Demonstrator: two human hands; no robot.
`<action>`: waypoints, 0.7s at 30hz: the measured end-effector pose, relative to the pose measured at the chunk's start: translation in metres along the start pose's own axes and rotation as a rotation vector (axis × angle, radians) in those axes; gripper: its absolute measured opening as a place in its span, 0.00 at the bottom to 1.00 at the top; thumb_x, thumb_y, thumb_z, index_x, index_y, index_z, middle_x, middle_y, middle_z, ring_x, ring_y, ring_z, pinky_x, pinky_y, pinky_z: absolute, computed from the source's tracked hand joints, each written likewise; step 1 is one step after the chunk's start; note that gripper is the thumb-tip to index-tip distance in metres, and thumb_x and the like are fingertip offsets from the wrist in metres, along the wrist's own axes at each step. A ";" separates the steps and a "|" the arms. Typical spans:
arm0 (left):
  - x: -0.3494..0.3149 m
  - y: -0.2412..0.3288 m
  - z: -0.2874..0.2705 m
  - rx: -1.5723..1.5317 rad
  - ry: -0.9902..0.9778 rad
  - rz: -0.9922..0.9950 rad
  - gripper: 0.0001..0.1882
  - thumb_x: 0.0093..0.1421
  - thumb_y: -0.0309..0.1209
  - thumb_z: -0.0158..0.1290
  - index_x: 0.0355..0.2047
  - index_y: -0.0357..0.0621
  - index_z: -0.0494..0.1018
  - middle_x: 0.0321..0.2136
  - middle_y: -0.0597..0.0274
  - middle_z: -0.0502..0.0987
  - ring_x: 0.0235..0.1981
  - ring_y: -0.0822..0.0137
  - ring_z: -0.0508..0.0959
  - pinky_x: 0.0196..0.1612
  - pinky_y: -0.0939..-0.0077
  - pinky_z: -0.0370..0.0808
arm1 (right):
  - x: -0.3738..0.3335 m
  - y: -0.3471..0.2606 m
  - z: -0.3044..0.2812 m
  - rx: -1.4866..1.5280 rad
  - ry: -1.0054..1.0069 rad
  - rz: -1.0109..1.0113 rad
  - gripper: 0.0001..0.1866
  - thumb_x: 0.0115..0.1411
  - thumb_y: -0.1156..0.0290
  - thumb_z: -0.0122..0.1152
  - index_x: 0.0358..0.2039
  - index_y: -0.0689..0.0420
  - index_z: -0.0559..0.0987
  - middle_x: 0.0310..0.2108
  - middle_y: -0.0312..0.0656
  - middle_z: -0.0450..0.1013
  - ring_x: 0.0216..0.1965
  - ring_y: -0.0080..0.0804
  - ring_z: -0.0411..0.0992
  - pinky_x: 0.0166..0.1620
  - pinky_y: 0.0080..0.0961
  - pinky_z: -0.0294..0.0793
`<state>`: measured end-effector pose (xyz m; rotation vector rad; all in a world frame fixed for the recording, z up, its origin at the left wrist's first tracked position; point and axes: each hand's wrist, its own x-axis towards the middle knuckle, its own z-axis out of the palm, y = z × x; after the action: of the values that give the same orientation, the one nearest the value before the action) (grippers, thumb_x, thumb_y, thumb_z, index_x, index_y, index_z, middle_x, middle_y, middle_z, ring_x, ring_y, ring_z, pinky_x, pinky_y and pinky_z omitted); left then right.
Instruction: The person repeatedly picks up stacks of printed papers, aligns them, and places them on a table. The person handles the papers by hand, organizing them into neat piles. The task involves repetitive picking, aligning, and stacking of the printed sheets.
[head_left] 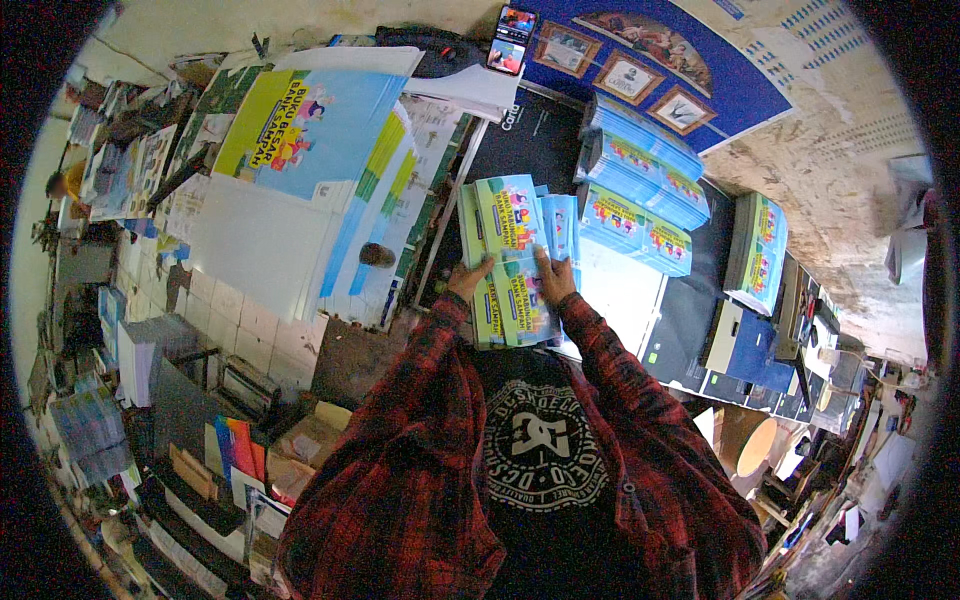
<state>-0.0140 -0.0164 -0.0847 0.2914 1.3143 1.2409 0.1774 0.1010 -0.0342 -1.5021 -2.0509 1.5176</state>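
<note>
In front of my chest are printed booklets with yellow-green covers and small cartoon figures, two covers showing one above the other. My left hand grips their left edge, thumb on top. On the opposite side my right hand pinches them, its thumb lying over the cover. How many booklets are between my fingers is hidden. More blue-backed booklets lie just beyond my right hand, partly covered by the held ones. Farther right stand tall rows of stacked booklets with blue edges, beside a bright white surface.
Large printed cover sheets are piled on the left table. Another booklet stack stands at the right, near a blue-and-cream box. A phone with a lit screen leans at the back. Paper piles crowd the lower left.
</note>
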 end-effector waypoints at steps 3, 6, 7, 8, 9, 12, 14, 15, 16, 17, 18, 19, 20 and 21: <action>0.013 -0.038 -0.016 -0.240 -0.005 0.102 0.29 0.54 0.48 0.58 0.49 0.40 0.70 0.41 0.59 0.75 0.38 0.68 0.76 0.40 0.71 0.74 | 0.009 0.002 0.016 0.052 0.032 -0.136 0.39 0.61 0.39 0.36 0.28 0.66 0.79 0.18 0.46 0.73 0.33 0.43 0.74 0.65 0.48 0.31; 0.011 -0.030 0.006 -0.271 0.015 0.064 0.33 0.54 0.51 0.56 0.52 0.39 0.66 0.44 0.58 0.73 0.40 0.67 0.75 0.42 0.70 0.73 | 0.000 -0.002 0.004 0.114 0.029 -0.022 0.39 0.61 0.39 0.37 0.28 0.67 0.78 0.17 0.44 0.72 0.29 0.39 0.73 0.65 0.44 0.37; 0.016 -0.035 0.005 -0.302 0.029 0.035 0.35 0.54 0.52 0.56 0.53 0.39 0.65 0.44 0.57 0.73 0.41 0.66 0.75 0.42 0.70 0.73 | -0.003 -0.010 0.003 0.157 0.031 0.025 0.38 0.61 0.39 0.39 0.28 0.68 0.78 0.17 0.43 0.72 0.28 0.36 0.72 0.62 0.41 0.44; 0.018 -0.038 0.003 -0.340 0.050 0.011 0.36 0.55 0.54 0.55 0.54 0.38 0.64 0.45 0.56 0.72 0.41 0.65 0.74 0.43 0.70 0.73 | -0.004 -0.015 0.006 0.195 0.025 0.067 0.38 0.61 0.39 0.40 0.28 0.68 0.78 0.17 0.42 0.71 0.27 0.34 0.72 0.60 0.39 0.50; 0.017 -0.041 -0.002 -0.245 0.053 0.037 0.37 0.55 0.55 0.54 0.54 0.38 0.64 0.44 0.55 0.72 0.42 0.64 0.74 0.43 0.69 0.72 | -0.006 -0.019 0.008 0.231 0.017 0.110 0.37 0.61 0.40 0.42 0.27 0.68 0.78 0.17 0.41 0.71 0.25 0.31 0.71 0.58 0.36 0.57; 0.011 -0.038 -0.002 -0.010 0.062 0.066 0.41 0.55 0.60 0.50 0.54 0.35 0.62 0.45 0.52 0.72 0.43 0.62 0.73 0.46 0.69 0.72 | -0.007 -0.021 0.005 0.250 0.019 0.101 0.33 0.58 0.42 0.50 0.30 0.67 0.79 0.21 0.40 0.74 0.27 0.26 0.72 0.44 0.26 0.71; 0.005 -0.037 -0.006 0.081 0.065 0.104 0.43 0.55 0.61 0.48 0.56 0.35 0.60 0.47 0.51 0.71 0.44 0.62 0.73 0.46 0.69 0.71 | -0.015 -0.036 0.006 0.311 -0.041 0.069 0.35 0.55 0.41 0.54 0.32 0.69 0.78 0.25 0.43 0.76 0.29 0.27 0.73 0.39 0.24 0.73; 0.004 -0.034 -0.006 0.084 0.062 0.088 0.43 0.56 0.61 0.47 0.57 0.35 0.60 0.48 0.51 0.70 0.45 0.62 0.72 0.47 0.70 0.71 | -0.019 -0.044 0.004 0.342 -0.067 0.055 0.36 0.54 0.40 0.56 0.34 0.70 0.78 0.27 0.44 0.76 0.29 0.27 0.74 0.36 0.23 0.73; 0.001 -0.028 -0.005 0.088 0.057 0.073 0.42 0.56 0.61 0.47 0.57 0.36 0.59 0.49 0.51 0.70 0.45 0.62 0.72 0.47 0.70 0.71 | -0.020 -0.046 0.003 0.327 -0.060 0.041 0.35 0.53 0.41 0.57 0.34 0.70 0.78 0.28 0.44 0.76 0.28 0.27 0.74 0.35 0.23 0.74; 0.000 -0.021 -0.003 0.067 0.066 0.011 0.42 0.57 0.60 0.46 0.58 0.36 0.59 0.50 0.52 0.69 0.46 0.63 0.71 0.47 0.70 0.70 | -0.021 -0.048 0.002 0.311 -0.052 0.028 0.35 0.53 0.42 0.58 0.34 0.70 0.78 0.28 0.44 0.77 0.27 0.26 0.74 0.34 0.23 0.74; -0.003 -0.016 0.000 0.048 0.062 0.007 0.41 0.58 0.59 0.45 0.59 0.37 0.58 0.50 0.52 0.68 0.47 0.63 0.71 0.48 0.70 0.70 | -0.022 -0.050 0.002 0.297 -0.041 0.015 0.34 0.53 0.43 0.59 0.34 0.70 0.78 0.28 0.44 0.77 0.26 0.26 0.74 0.32 0.23 0.74; -0.002 -0.017 0.001 0.031 0.056 0.002 0.40 0.59 0.59 0.45 0.59 0.38 0.58 0.51 0.53 0.68 0.47 0.63 0.70 0.48 0.71 0.70 | -0.020 -0.045 0.002 0.293 -0.036 0.038 0.34 0.53 0.43 0.59 0.34 0.69 0.78 0.28 0.44 0.77 0.26 0.26 0.74 0.33 0.23 0.74; 0.000 -0.018 0.002 0.016 0.050 -0.010 0.39 0.59 0.58 0.46 0.59 0.39 0.59 0.51 0.53 0.68 0.47 0.64 0.71 0.48 0.71 0.70 | -0.019 -0.039 0.003 0.290 -0.028 0.061 0.34 0.53 0.42 0.59 0.34 0.69 0.78 0.28 0.44 0.77 0.26 0.26 0.74 0.33 0.23 0.74; 0.003 -0.020 0.005 -0.017 0.032 -0.009 0.38 0.59 0.57 0.46 0.58 0.39 0.59 0.50 0.54 0.68 0.46 0.64 0.71 0.47 0.71 0.70 | -0.018 -0.033 0.002 0.289 -0.017 0.086 0.34 0.53 0.42 0.58 0.33 0.69 0.78 0.28 0.45 0.77 0.27 0.27 0.74 0.33 0.24 0.74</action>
<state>-0.0003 -0.0196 -0.1000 0.2545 1.3310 1.2531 0.1648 0.0871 -0.0019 -1.4835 -1.7032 1.7739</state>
